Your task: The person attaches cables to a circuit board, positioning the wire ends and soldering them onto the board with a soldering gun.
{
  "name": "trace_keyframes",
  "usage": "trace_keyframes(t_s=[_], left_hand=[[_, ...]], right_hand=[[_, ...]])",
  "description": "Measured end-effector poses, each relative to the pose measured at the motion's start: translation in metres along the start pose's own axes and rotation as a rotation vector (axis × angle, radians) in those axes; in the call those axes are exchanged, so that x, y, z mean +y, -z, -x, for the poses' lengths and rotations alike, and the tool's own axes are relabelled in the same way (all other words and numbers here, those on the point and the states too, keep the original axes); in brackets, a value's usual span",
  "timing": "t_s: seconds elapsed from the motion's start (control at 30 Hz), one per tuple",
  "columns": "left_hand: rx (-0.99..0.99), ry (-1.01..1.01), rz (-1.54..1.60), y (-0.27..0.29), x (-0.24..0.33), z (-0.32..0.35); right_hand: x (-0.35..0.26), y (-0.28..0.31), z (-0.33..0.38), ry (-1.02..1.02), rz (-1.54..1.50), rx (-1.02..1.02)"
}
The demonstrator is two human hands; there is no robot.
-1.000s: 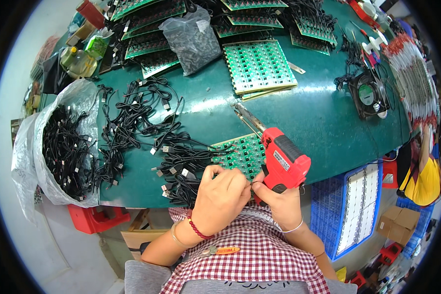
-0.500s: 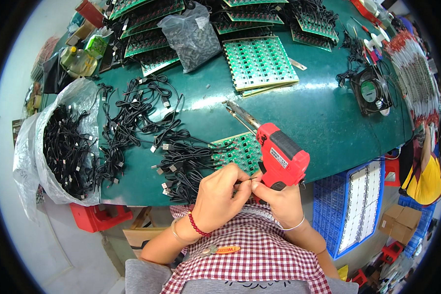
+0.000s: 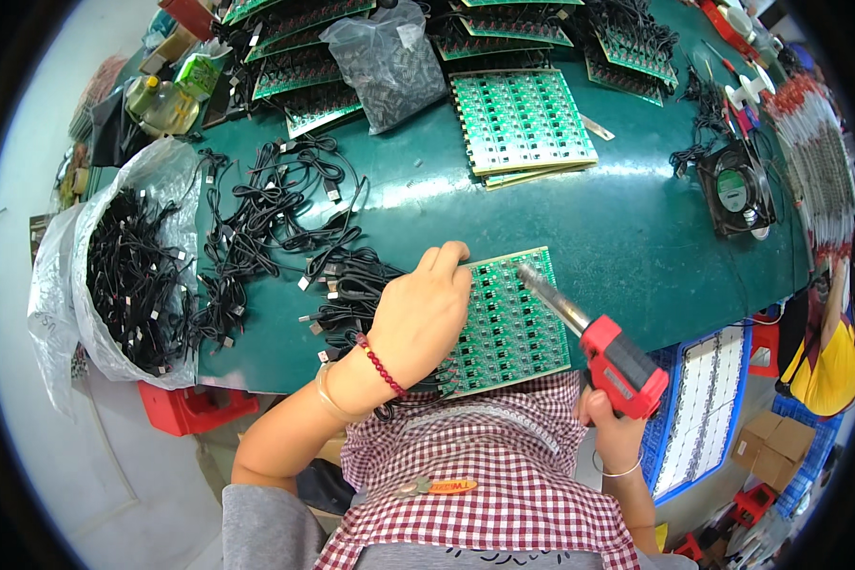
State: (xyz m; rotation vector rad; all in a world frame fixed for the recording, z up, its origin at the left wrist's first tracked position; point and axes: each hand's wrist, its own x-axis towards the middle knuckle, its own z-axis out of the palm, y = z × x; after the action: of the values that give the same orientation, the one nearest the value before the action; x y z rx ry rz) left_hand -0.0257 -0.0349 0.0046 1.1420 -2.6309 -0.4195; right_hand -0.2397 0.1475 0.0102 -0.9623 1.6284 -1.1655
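A green circuit board panel (image 3: 521, 328) with rows of small black parts lies at the table's front edge. My left hand (image 3: 422, 309) is over its left side, fingers curled down near the upper left corner; the fingertips and whatever they hold are hidden. My right hand (image 3: 610, 418) is closed around the handle of a red and black soldering gun (image 3: 625, 369). The gun's metal tip points up and left, over the upper part of the panel; whether it touches is unclear. Black USB cables (image 3: 359, 277) are bunched left of the panel, partly behind my left hand.
A plastic bag of black cables (image 3: 128, 275) stands at the left, with loose cables (image 3: 275, 204) beside it. Farther back are stacked boards (image 3: 527, 119), a grey bag of small parts (image 3: 385, 71) and a fan (image 3: 734, 190). Blue crates (image 3: 698, 408) stand right of the table.
My hands were together over the panel with a thin black wire between them. My left hand has moved up over the panel; my right has swung right and down with the gun, uncovering the panel.
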Motion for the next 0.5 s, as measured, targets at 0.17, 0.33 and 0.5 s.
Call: trace_keyframes(t_s=[0.17,0.33,0.5], left_hand=[[-0.057,-0.012,-0.011,0.0,-0.002,-0.007],[-0.079,-0.028,0.019,0.003,-0.003,-0.009],[-0.078,-0.022,0.028,0.004,-0.003,-0.007]], right_hand=[[0.022,0.006,0.014,-0.02,0.075,-0.007],[0.017,0.003,0.01,-0.132,-0.013,-0.044],[0.024,0.002,0.012,-0.059,0.025,-0.035]])
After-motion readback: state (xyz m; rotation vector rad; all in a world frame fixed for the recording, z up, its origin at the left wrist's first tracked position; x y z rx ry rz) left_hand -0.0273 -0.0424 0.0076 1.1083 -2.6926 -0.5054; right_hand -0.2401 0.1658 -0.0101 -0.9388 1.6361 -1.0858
